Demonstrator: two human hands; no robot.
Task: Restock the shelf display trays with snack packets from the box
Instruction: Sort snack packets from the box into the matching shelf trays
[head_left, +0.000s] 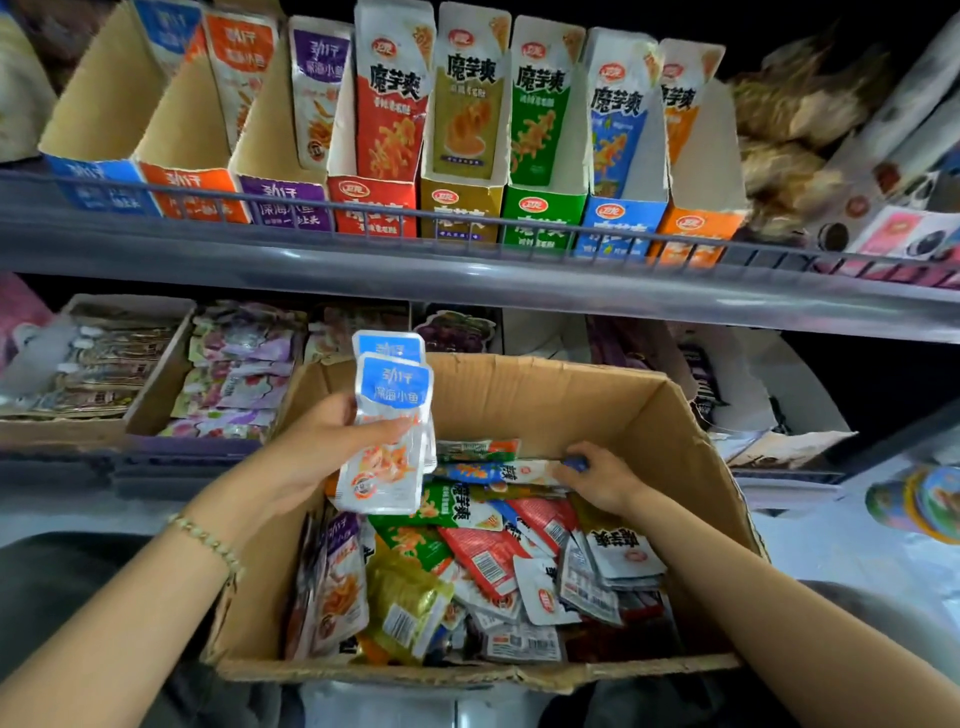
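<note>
**Head view: blue packets gathered over the box, with slip and mis-sort hazards**

Left hand (332, 441) grips a fanned stack of blue fish packets (389, 415) above the far-left corner of the cardboard box (691, 426), with the thumb across the front and the fingers curled behind. Right hand (597, 475) reaches inside the box to the far side of the mixed pile (483, 551), its fingertips closed in a pinch on a blue packet corner (574, 462). The matching blue tray (98, 192) stands on the shelf above and left of the box and is almost unfilled. Two hazards seem likely. The glossy packets are clamped only at mid-length, so the stack may splay and drop back into the box, or behind it, during the lift. A second blue tray (618, 223), above and right of the box, carries another brand and invites a mis-sort.
</note>
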